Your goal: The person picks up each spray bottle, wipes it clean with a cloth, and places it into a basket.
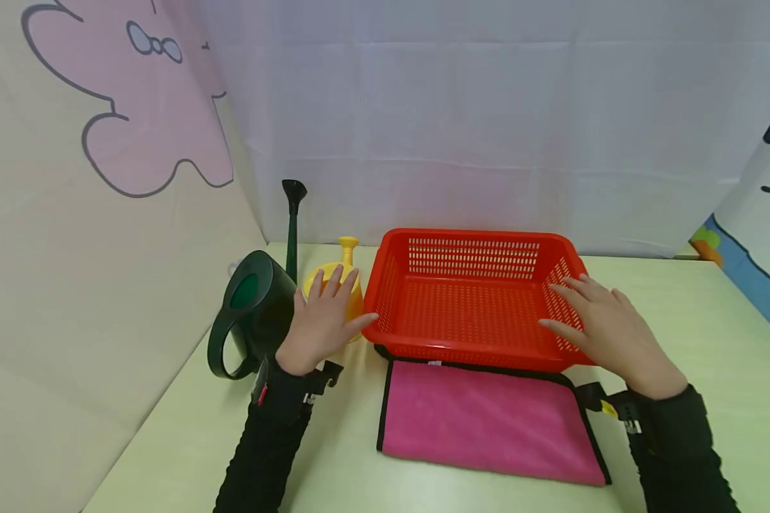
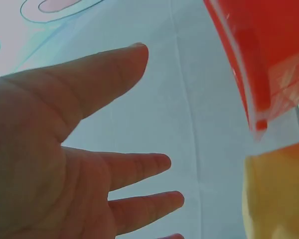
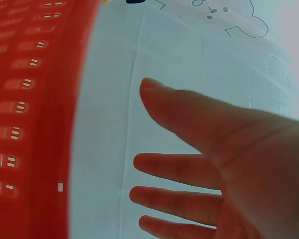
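Note:
A red plastic basket (image 1: 468, 306) with slotted walls stands on the table, and no contents show inside it. My left hand (image 1: 321, 320), fingers spread, is at the basket's left end, in front of a yellow watering can (image 1: 354, 303) that it partly hides. In the left wrist view the left hand (image 2: 55, 144) has nothing in its grasp, apart from the basket rim (image 2: 254, 74). Over the basket's right end in the head view is my right hand (image 1: 606, 328), fingers extended. The right wrist view shows the right hand (image 3: 229, 164) apart from the basket's wall (image 3: 50, 124).
A dark green watering can (image 1: 272, 306) with a long spout stands left of the left hand. In front of the basket lies a pink cloth with black edging (image 1: 488, 420), partly under it. A white curtain (image 1: 411, 142) hangs behind the table.

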Demonstrator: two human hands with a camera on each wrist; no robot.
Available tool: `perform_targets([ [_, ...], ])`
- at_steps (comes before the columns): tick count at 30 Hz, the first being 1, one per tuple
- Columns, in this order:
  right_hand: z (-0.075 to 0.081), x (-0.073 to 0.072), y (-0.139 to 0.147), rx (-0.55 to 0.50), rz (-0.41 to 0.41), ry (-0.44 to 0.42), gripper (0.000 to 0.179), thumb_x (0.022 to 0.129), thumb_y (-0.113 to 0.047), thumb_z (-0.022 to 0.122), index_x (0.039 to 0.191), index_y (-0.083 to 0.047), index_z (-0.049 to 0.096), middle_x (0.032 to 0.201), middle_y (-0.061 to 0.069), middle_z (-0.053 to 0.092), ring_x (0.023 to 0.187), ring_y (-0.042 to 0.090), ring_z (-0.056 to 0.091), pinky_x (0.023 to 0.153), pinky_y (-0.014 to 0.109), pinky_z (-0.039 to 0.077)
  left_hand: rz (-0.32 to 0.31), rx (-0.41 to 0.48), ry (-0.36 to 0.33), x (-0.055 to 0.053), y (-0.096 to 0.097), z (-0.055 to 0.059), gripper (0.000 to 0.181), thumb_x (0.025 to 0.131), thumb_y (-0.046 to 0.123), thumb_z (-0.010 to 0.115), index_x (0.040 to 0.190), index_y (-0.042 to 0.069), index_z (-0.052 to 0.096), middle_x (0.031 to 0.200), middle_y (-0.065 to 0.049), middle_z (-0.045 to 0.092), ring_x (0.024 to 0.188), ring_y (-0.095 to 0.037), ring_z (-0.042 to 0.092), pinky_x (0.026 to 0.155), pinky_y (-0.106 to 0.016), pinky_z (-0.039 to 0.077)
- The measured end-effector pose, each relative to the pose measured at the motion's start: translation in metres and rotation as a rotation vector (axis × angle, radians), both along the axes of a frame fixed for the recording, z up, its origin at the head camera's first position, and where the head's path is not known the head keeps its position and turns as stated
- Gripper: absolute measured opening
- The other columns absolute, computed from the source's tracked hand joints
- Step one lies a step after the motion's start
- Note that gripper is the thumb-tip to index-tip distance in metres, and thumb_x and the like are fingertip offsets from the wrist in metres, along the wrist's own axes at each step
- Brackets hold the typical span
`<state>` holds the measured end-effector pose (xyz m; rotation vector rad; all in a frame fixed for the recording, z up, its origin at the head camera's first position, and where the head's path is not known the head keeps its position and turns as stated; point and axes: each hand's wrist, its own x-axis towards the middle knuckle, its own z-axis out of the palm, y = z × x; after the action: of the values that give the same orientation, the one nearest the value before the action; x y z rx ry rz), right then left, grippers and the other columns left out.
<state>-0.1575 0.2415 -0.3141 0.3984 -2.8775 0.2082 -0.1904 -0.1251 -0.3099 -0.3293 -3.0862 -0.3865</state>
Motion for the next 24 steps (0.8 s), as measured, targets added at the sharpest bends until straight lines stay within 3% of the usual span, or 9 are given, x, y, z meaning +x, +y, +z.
perform_targets([
  [4, 0.000, 0.000, 0.000, 0.007, 0.014, -0.008, 0.066, 0.077, -0.033, 0.071, 0.128, 0.003, 0.049, 0.126, 0.029, 0.049, 0.118, 0.047, 0.040, 0.094, 0.067, 0.029, 0.050, 0.017, 0.003, 0.002, -0.011, 0.006, 0.077, 0.085, 0.048, 0.057, 0.144, 0.011, 0.026, 0.148, -0.017, 0.027, 0.133, -0.041, 0.027, 0.103, -0.063, 0.024],
  [6, -0.001, 0.000, 0.000, 0.009, 0.031, -0.010, 0.064, 0.077, -0.032, 0.070, 0.127, 0.003, 0.049, 0.125, 0.029, 0.050, 0.117, 0.047, 0.042, 0.094, 0.067, 0.030, 0.085, 0.032, 0.012, 0.002, -0.016, 0.008, 0.072, 0.085, 0.047, 0.058, 0.139, 0.006, 0.034, 0.138, -0.019, 0.042, 0.118, -0.037, 0.045, 0.095, -0.054, 0.040],
  [8, -0.002, 0.000, -0.001, 0.008, 0.049, -0.010, 0.063, 0.078, -0.032, 0.070, 0.127, 0.003, 0.050, 0.124, 0.029, 0.052, 0.116, 0.046, 0.044, 0.094, 0.066, 0.031, 0.129, 0.041, 0.011, 0.002, -0.023, 0.011, 0.068, 0.084, 0.046, 0.059, 0.131, 0.001, 0.041, 0.119, -0.019, 0.055, 0.095, -0.031, 0.056, 0.079, -0.041, 0.050],
  [11, -0.002, 0.000, 0.000, 0.003, 0.068, -0.012, 0.061, 0.079, -0.030, 0.069, 0.126, 0.004, 0.050, 0.122, 0.028, 0.053, 0.113, 0.044, 0.046, 0.093, 0.065, 0.032, 0.181, 0.041, -0.021, 0.000, -0.032, 0.012, 0.059, 0.084, 0.047, 0.060, 0.117, -0.002, 0.049, 0.085, -0.013, 0.058, 0.067, -0.023, 0.052, 0.055, -0.028, 0.045],
  [14, -0.002, 0.000, 0.000, -0.002, 0.080, -0.022, 0.060, 0.080, -0.029, 0.069, 0.126, 0.004, 0.050, 0.120, 0.029, 0.055, 0.110, 0.044, 0.050, 0.092, 0.064, 0.034, 0.194, 0.018, -0.084, -0.004, -0.040, 0.008, 0.046, 0.085, 0.045, 0.059, 0.092, 0.000, 0.054, 0.065, -0.007, 0.047, 0.058, -0.021, 0.047, 0.049, -0.025, 0.035],
  [18, -0.003, 0.001, 0.000, -0.006, 0.083, -0.039, 0.060, 0.080, -0.030, 0.068, 0.126, 0.004, 0.050, 0.117, 0.028, 0.057, 0.106, 0.043, 0.054, 0.090, 0.061, 0.037, 0.170, -0.016, -0.167, -0.013, -0.042, -0.002, 0.043, 0.085, 0.044, 0.059, 0.067, 0.006, 0.050, 0.058, -0.003, 0.039, 0.054, -0.020, 0.043, 0.049, -0.026, 0.029],
  [24, 0.000, 0.001, -0.003, -0.009, 0.085, -0.078, 0.060, 0.082, -0.031, 0.066, 0.127, 0.004, 0.049, 0.114, 0.027, 0.059, 0.097, 0.040, 0.059, 0.086, 0.056, 0.044, 0.170, -0.037, -0.278, -0.024, -0.040, -0.013, 0.041, 0.086, 0.044, 0.058, 0.085, 0.003, 0.057, 0.070, -0.007, 0.052, 0.066, -0.022, 0.050, 0.057, -0.028, 0.039],
])
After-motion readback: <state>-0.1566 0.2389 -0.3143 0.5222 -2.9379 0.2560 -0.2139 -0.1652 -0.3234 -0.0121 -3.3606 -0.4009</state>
